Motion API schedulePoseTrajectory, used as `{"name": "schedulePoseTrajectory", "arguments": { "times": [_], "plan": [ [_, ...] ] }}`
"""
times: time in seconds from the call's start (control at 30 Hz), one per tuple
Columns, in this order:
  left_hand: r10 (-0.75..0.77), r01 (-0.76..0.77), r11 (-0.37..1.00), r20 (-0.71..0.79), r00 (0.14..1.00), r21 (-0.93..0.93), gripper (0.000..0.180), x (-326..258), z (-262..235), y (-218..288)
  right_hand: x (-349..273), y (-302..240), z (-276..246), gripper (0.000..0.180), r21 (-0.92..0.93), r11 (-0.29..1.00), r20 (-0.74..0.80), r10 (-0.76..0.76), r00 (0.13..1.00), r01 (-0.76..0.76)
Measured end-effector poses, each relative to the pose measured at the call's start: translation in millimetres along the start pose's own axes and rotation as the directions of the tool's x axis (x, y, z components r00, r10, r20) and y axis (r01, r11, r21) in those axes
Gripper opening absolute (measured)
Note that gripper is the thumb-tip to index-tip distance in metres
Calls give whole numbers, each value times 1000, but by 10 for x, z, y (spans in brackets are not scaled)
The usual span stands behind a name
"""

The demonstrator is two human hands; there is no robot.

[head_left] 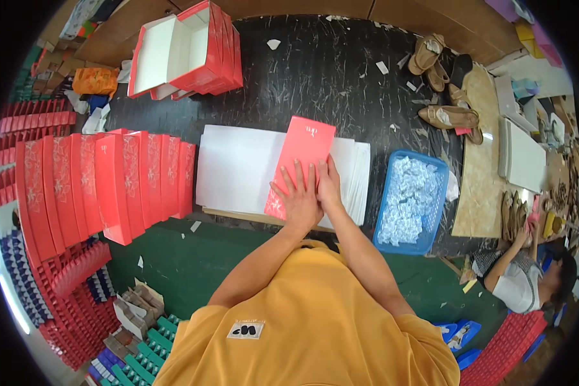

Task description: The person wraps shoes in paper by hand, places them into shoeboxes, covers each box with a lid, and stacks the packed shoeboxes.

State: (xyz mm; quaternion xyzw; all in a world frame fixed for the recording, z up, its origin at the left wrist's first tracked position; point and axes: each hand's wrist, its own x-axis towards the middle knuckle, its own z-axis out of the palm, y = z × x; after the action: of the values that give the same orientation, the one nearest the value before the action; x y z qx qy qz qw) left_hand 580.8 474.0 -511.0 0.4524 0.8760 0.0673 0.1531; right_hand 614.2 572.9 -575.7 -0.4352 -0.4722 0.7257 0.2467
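A closed red shoe box [307, 143] with small white lettering and a pale flower pattern lies tilted on a stack of white paper sheets [235, 167]. My left hand [299, 199] rests flat on its lid, fingers spread. Along the box's right edge, my right hand [329, 188] holds the side with its fingers close together; its thumb is partly hidden. To the right of the paper stands a blue plastic basket [445, 186] heaped with small whitish-blue packets [405, 199].
Red shoe boxes [112, 183] stand in a row at the left. Open red boxes with white insides [190, 45] are stacked at the far left. Several tan shoes [447, 116] lie at the far right. Another person [521, 276] works at the right. Paper scraps dot the black table [315, 71].
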Motion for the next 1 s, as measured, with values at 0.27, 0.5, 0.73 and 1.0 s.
{"name": "schedulePoseTrajectory", "arguments": {
  "times": [0.27,0.5,0.73,1.0],
  "plan": [
    [-24,58,977,-163,986,206,93,12,113,-253,-47,-90,119,69,-64,964,107,265,958,-260],
    [-439,414,843,7,898,-343,103,-166,-896,-711,-386,-90,-496,57,-665,526,454,-280,846,530],
    [-234,235,969,-609,757,-81,83,-1269,-3899,-2041,-646,99,-808,74,-803,-130,592,-66,803,581],
    [102,55,978,-690,716,202,50,-512,-3028,-2441,-582,-56,-867,67,-850,-179,507,-23,862,496]
  ]
}}
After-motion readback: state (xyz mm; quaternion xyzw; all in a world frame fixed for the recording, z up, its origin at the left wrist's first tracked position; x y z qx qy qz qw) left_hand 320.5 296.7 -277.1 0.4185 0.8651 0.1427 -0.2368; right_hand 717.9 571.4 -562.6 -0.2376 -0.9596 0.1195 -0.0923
